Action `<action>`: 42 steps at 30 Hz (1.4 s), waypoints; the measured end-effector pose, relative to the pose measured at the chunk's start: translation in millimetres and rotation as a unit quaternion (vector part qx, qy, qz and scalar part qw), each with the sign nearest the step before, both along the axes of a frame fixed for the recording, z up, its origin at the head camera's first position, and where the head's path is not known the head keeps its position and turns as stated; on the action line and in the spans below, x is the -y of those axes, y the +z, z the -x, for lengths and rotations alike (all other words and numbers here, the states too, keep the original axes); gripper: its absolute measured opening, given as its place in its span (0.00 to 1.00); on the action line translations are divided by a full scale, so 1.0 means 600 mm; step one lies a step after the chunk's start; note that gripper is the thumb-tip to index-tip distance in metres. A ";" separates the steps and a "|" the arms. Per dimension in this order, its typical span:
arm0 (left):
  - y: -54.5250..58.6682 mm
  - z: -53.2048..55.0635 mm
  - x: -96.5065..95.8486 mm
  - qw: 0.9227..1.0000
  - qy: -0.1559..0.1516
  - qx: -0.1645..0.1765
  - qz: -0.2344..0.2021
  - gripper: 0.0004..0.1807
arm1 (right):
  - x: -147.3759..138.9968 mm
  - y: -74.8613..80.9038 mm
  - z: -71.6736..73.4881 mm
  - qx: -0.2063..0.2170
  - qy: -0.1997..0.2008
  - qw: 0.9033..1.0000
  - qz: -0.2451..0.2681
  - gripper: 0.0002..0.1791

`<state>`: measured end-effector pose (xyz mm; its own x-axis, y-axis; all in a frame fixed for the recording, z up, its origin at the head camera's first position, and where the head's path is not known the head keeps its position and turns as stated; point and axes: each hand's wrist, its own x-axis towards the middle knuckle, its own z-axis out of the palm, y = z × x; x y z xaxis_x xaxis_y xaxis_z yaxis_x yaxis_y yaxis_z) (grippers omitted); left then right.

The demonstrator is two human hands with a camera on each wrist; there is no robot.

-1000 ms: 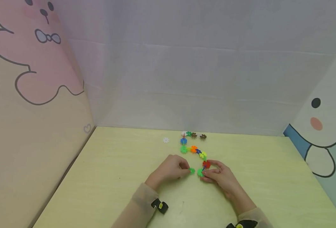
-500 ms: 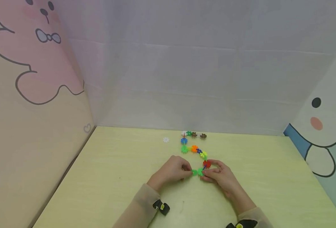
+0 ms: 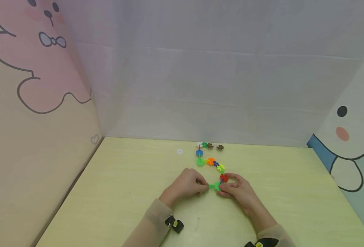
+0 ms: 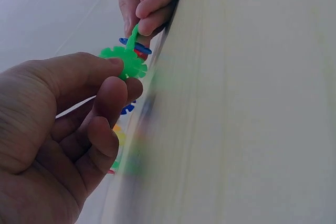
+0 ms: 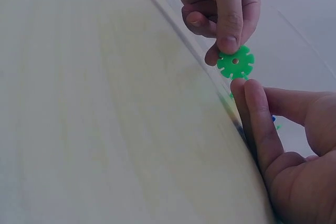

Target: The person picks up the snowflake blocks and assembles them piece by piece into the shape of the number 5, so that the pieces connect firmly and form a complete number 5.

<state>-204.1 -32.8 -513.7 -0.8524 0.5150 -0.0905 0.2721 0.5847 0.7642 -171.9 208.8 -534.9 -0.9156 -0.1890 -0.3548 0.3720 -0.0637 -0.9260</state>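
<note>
My left hand (image 3: 186, 184) pinches a notched green snowflake disc (image 5: 236, 64) between thumb and fingers, with its flat side showing in the right wrist view. Across from it, my right hand (image 3: 239, 192) grips the near end of a chain of interlocked snowflake discs, at another green disc (image 3: 217, 186). The two green discs meet at their edges, set crosswise to each other. From there the chain runs through a dark blue piece and a red disc (image 3: 224, 178) by the right fingers, then yellow, orange and blue discs (image 3: 199, 153), curving away. My right fingertips partly hide the end disc.
A loose white snowflake disc (image 3: 180, 151) lies left of the chain's far part. White, green and brown discs (image 3: 220, 147) form the chain's far end near the back curtain (image 3: 182, 120). Printed side panels flank the pale yellow table (image 3: 123, 178).
My left hand has moved slightly right, bringing its green disc from a small gap up against the chain's end disc. That disc has turned more edge-on. My right hand has stayed almost still.
</note>
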 end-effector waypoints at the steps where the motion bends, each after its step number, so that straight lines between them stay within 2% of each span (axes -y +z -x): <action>1: 0.000 0.000 0.000 1.000 0.002 0.003 -0.003 0.04 | 0.000 0.000 0.000 0.000 -0.001 1.000 -0.001 0.40; 7: -0.005 0.000 -0.002 1.000 -0.002 0.022 -0.022 0.04 | 0.000 0.000 0.000 0.001 0.000 1.000 -0.001 0.39; 13: -0.012 0.002 -0.003 0.999 -0.010 0.021 -0.023 0.04 | -0.003 -0.003 0.001 0.001 0.013 1.000 0.004 0.40; 21: -0.023 0.005 -0.006 0.998 0.005 0.028 -0.047 0.04 | -0.002 -0.001 0.001 0.009 0.005 1.000 0.007 0.40; 27: -0.021 0.001 -0.010 0.998 0.008 0.030 -0.047 0.05 | 0.000 0.002 0.001 0.012 0.001 1.000 -0.006 0.41; 35: -0.016 -0.004 -0.010 0.998 -0.011 0.043 -0.047 0.07 | 0.001 0.006 -0.002 0.011 0.016 1.000 -0.022 0.41; 42: -0.012 -0.004 -0.010 0.997 -0.034 0.036 -0.054 0.06 | -0.001 0.007 -0.003 0.006 0.027 0.999 -0.021 0.41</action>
<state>-201.4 -26.8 -521.1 -0.8090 0.5807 -0.0911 0.2497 0.4799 0.8410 -170.2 209.3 -530.6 -0.9004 -0.2233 -0.3734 0.3841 -0.0052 -0.9233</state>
